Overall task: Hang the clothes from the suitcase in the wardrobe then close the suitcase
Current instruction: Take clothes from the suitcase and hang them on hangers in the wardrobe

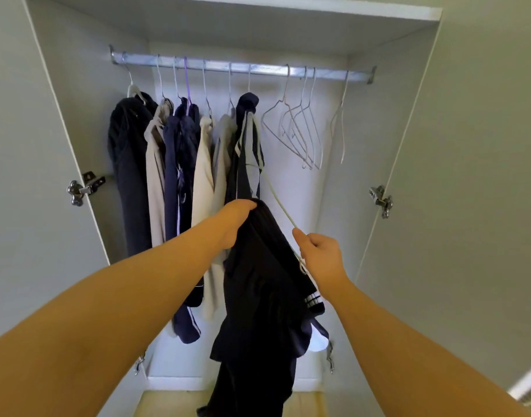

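Dark garment (258, 296) is held up in front of the open wardrobe (336, 191), not on the rail (243, 69) yet. Left hand (237, 221) has its fingers curled over the top of the fabric, bunching it. Right hand (318, 254) is pinching a thin pale hanger (281, 204) that runs up past the garment. Looks like the get-it-onto-the-hanger stage to me. Tip: get both shoulders (or the waistband, can't tell which it is) sitting evenly on the hanger before letting go with the left, otherwise it'll slide off one side. Then hook it in the gap between the hung clothes (174, 161) and the empty hangers (300, 130) on the right. Suitcase isn't in shot.
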`<state>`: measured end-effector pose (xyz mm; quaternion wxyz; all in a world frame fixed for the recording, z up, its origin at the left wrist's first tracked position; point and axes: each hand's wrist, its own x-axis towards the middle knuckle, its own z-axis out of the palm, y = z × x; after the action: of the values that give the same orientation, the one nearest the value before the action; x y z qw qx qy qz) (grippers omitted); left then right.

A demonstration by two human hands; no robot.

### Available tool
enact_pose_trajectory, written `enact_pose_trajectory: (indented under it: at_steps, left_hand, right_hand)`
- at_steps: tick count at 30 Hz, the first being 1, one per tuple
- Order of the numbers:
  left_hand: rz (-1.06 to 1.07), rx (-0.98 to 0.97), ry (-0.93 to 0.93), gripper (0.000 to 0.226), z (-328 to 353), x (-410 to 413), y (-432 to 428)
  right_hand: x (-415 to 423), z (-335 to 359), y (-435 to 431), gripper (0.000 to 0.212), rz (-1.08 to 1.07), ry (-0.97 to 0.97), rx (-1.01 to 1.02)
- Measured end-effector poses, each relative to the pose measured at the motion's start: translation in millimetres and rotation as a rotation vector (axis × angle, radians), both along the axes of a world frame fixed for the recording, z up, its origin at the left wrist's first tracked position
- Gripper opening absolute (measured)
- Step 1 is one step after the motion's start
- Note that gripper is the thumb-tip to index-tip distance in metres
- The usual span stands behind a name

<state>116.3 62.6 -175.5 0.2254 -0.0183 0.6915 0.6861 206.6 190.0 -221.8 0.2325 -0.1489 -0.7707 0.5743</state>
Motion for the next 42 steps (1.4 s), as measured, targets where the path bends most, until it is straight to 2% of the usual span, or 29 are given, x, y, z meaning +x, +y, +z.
enact_pose_trajectory:
  at_steps: [6,10,15,21,24,26,29,33,35,36,39,42]
  left_hand:
    - [-0.093,0.114,-0.04,0.017,14.1,20.3,-1.6]
    - [-0.023,0.195,-0.071,0.023,26.0,26.8,-4.1]
    - [0.001,0.284,-0.009,0.024,58.3,32.9,-13.3]
    - [-0.019,0.279,0.061,0.03,88.8,35.0,-9.6]
    - [0.006,0.192,0.121,0.037,87.1,32.6,-4.1]
    - [-0.031,0.1,0.228,0.035,82.9,39.3,4.9]
    - [-0.111,-0.103,0.467,0.032,73.8,52.6,15.6]
    - [-0.167,-0.232,0.586,0.026,61.6,55.0,3.1]
    - [-0.152,-0.219,0.594,0.023,57.6,52.4,-6.3]
    - [-0.111,-0.225,0.594,0.022,57.7,48.3,-16.4]
    - [0.083,-0.159,0.486,0.006,59.8,34.2,-43.6]
    - [0.287,-0.008,0.321,0.012,60.1,18.5,-71.8]
  right_hand:
    - [18.1,4.0,8.9,0.056,0.116,-0.033,-0.005]
    - [33.0,10.3,12.5,0.056,0.179,-0.059,0.029]
    - [49.3,29.7,24.8,0.057,0.211,-0.06,0.035]
    - [57.0,52.5,25.3,0.055,0.221,-0.073,0.137]
    - [54.5,54.9,25.5,0.041,0.147,-0.136,0.296]
    - [47.8,54.0,21.5,0.029,0.094,-0.152,0.333]
    - [34.9,58.8,2.4,0.014,0.09,-0.079,0.184]
    - [17.6,73.8,-25.6,0.019,0.155,0.063,-0.064]
    - [12.5,73.3,-30.8,0.006,0.135,0.11,-0.089]
    - [7.2,72.0,-36.2,0.007,0.108,0.123,-0.081]
    - [-5.6,64.3,-43.0,0.038,0.005,0.125,-0.096]
    - [-16.9,65.5,-56.3,0.046,0.015,0.054,-0.203]
